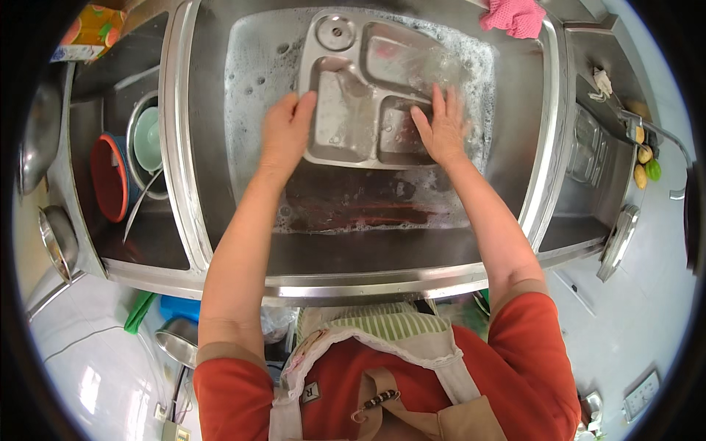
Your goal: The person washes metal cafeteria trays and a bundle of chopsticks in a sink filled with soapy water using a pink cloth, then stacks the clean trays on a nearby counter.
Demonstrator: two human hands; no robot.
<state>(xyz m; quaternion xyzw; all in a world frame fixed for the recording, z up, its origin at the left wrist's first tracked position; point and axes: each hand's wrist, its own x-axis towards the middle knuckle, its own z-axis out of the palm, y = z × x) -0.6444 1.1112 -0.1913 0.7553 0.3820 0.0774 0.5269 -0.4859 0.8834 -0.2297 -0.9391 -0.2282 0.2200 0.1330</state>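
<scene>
A steel compartment tray (367,110) lies tilted in the soapy water of the middle sink basin (375,251). At its left edge, my left hand (287,127) grips the rim, thumb on the upper side. My right hand (444,124) is over the tray's right side, fingers spread and slightly blurred at the lower right compartment. Something clear and blurred, perhaps a film or water, shows beyond the right fingertips; what it is cannot be told. Suds float around the tray.
The left basin holds a red-orange rimmed bucket (110,179) and a steel bowl with a light green bowl (148,138). A pink cloth (513,16) hangs on the back right edge. In the right basin lies a clear container (584,146); beyond it are a faucet (662,129) and vegetables.
</scene>
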